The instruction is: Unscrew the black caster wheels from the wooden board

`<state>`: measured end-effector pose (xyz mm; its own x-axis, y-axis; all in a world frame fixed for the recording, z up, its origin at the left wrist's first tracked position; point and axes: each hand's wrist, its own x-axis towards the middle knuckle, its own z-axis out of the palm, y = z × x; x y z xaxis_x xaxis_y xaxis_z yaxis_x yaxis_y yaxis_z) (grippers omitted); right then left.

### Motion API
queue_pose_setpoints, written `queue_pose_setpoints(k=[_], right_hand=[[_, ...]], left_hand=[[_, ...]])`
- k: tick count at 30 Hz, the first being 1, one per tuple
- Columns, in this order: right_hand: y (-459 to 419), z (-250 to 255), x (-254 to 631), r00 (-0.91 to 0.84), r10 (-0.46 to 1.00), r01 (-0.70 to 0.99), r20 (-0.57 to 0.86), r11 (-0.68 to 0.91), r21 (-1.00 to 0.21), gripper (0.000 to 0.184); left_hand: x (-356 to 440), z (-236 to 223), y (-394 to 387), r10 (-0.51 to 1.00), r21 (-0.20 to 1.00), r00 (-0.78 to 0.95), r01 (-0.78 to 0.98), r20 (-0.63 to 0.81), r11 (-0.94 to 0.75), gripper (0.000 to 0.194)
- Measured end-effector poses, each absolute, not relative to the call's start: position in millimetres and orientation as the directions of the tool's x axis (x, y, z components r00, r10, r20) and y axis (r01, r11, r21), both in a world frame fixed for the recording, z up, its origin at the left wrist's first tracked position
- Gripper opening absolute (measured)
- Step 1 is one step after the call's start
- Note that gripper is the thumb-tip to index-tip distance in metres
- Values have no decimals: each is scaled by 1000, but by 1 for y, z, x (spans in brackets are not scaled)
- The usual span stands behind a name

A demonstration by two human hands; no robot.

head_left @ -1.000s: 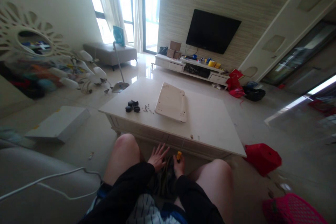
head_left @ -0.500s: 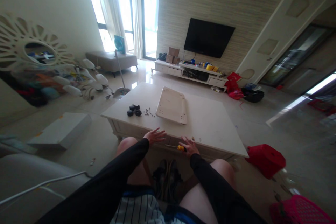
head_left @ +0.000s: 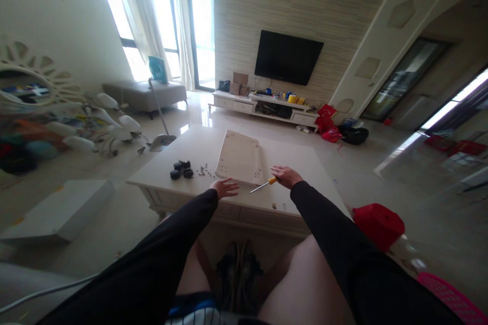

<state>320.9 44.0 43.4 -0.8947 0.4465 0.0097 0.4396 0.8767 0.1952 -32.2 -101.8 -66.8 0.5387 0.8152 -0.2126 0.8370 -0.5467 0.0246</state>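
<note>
My right hand (head_left: 286, 176) is closed around the yellow handle of a screwdriver (head_left: 263, 185), whose metal shaft points left and toward me over the table. My left hand (head_left: 225, 188), fingers spread and holding nothing, is at the table's front edge. Just beyond both hands lies a flat cream-coloured panel (head_left: 239, 155) with small holes near its corners. Left of the panel are several small screws (head_left: 204, 169) and a cluster of black caster wheels (head_left: 182, 169). A small brown piece (head_left: 274, 206) lies near the front edge, below the screwdriver.
The white table (head_left: 301, 162) stands before my knees. On the floor at right are a red container (head_left: 379, 226) and a pink basket (head_left: 453, 297). A long white box (head_left: 57, 208) lies at left. Beyond stand a dustpan (head_left: 162, 142) and a low TV cabinet (head_left: 236, 105).
My right hand has risen with the screwdriver from the front edge to above the table, beside the panel. My left hand has shifted slightly up. The view has turned a little right.
</note>
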Motion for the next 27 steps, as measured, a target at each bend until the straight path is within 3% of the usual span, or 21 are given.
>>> queue_pose_setpoints(k=[3, 6, 8, 10, 13, 15, 18, 21, 27], right_hand=[[49, 50, 316, -887, 460, 443, -29, 869, 218, 29], [55, 49, 314, -852, 521, 496, -58, 836, 234, 28], [61, 43, 312, -808, 586, 558, -63, 795, 239, 28], [68, 35, 310, -750, 658, 630, -67, 741, 233, 30], [82, 17, 303, -635, 767, 741, -91, 639, 206, 31], [94, 4, 295, -546, 829, 809, -121, 559, 180, 30], [116, -17, 281, -432, 888, 881, -155, 453, 135, 29], [138, -35, 269, -374, 914, 918, -156, 389, 82, 30], [165, -54, 255, -408, 904, 912, -129, 411, -3, 32]], left_hand=[[-21, -57, -100, 796, -18, 580, 806, -176, -591, 88], [-19, -37, -92, 859, -137, 512, 851, 7, -507, 90], [-24, -22, -81, 939, -142, 304, 948, 162, -283, 86], [-31, -8, -67, 970, -64, 8, 998, 243, 8, 83], [-40, 5, -45, 894, 132, -406, 913, 189, 386, 85], [-42, 8, -32, 821, 242, -564, 811, 88, 532, 87], [-42, 3, -17, 784, 288, -620, 750, -9, 596, 80], [-41, -7, -9, 799, 271, -601, 767, -12, 581, 67], [-46, -17, 0, 819, 223, -573, 803, 31, 553, 61]])
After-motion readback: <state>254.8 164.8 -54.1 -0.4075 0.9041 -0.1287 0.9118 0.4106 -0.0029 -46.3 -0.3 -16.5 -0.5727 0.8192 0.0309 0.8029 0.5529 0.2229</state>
